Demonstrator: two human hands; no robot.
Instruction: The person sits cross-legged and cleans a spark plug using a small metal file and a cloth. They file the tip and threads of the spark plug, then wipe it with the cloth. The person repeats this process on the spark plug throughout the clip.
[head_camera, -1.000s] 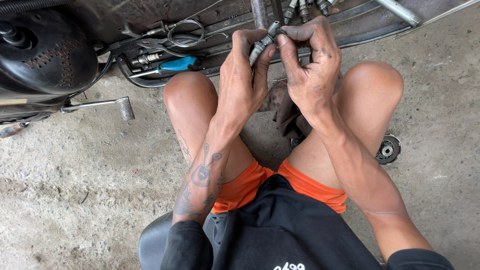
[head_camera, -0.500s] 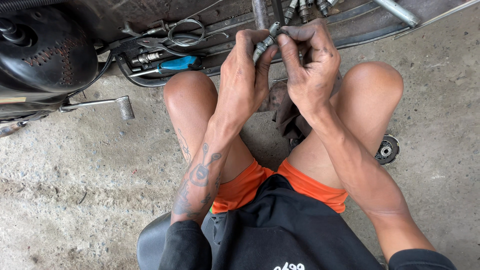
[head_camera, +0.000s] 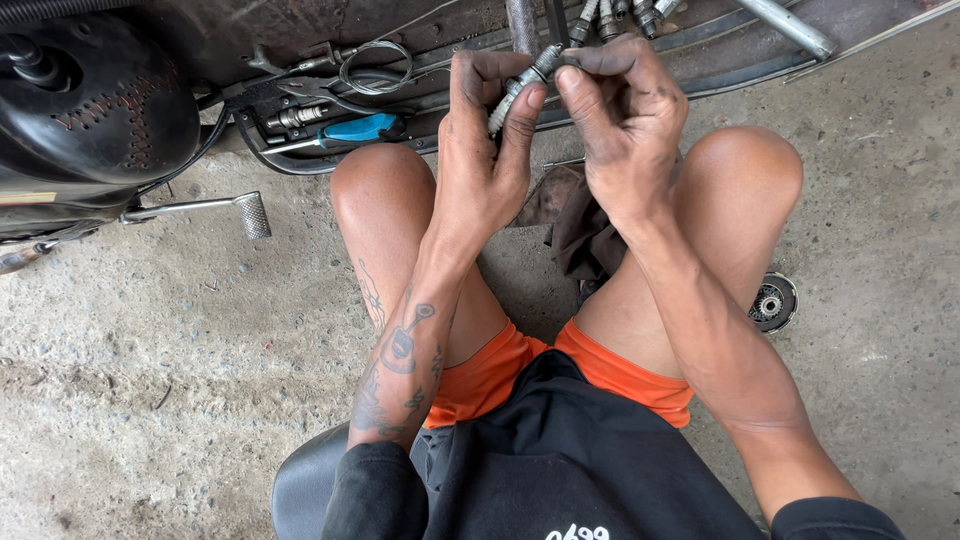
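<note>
Head view: my left hand (head_camera: 480, 165) and right hand (head_camera: 625, 120) both pinch a small grimy ribbed metal spark plug (head_camera: 520, 85), tilted toward one o'clock, above rough grey concrete floor (head_camera: 150, 380).

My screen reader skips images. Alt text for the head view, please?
Both hands, left hand and right hand, pinch a small metal spark plug above bare knees; a blue-handled tool lies in a tray behind.
</note>
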